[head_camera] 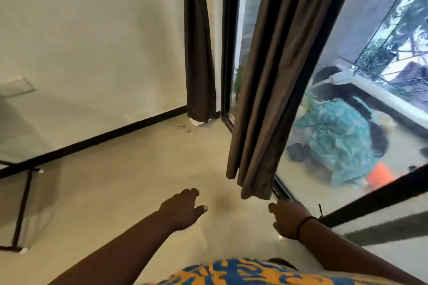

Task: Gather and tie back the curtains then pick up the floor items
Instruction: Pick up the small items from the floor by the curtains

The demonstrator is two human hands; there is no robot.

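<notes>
While both hands are reaching forward empty, fingers loosely spread, the near curtain [273,90] is hanging vertically just ahead, its hem lying nearer the right hand [288,220] than the left hand [183,209].

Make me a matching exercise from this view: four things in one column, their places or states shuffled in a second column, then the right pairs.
Things:
1. near curtain
2. far curtain
3. left hand
4. right hand

Places or states:
A. hangs in the corner where wall meets window
B. wears a dark band at the wrist
C. hangs loose just ahead of both hands, its hem above the floor
D. reaches forward, fingers spread, holding nothing, no band

Pairs: 1-C, 2-A, 3-D, 4-B
</notes>
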